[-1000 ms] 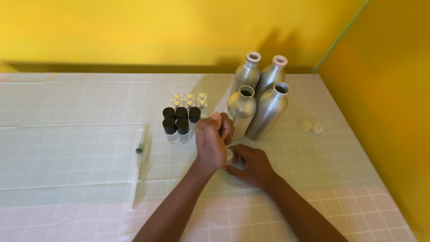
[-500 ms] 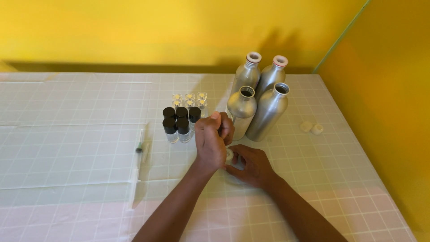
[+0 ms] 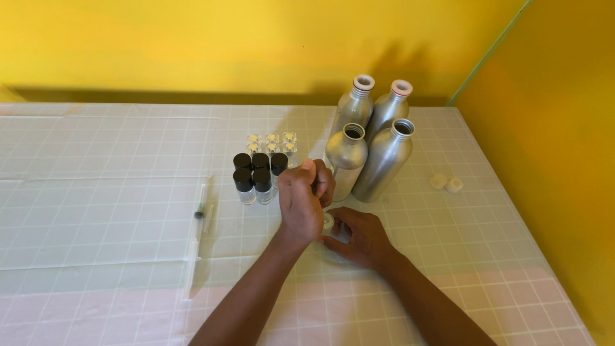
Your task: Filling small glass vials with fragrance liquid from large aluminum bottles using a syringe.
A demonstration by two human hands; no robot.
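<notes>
My left hand (image 3: 301, 204) is closed in a fist with the thumb up, held right above a small clear vial with a white top (image 3: 328, 222). Whatever the fist may hold is hidden. My right hand (image 3: 357, 238) rests on the white gridded table (image 3: 115, 192) and pinches that vial from the right side. Just beyond my hands stand several small vials with black caps (image 3: 256, 174), and behind them three small clear-topped vials (image 3: 272, 142).
Four aluminium bottles (image 3: 375, 150) stand close behind my hands; the two nearer ones are uncapped. Two white caps (image 3: 446, 183) lie to the right. A syringe (image 3: 200, 210) and a clear plastic wrapper (image 3: 192, 256) lie to the left. Yellow walls (image 3: 551, 147) close the back and right.
</notes>
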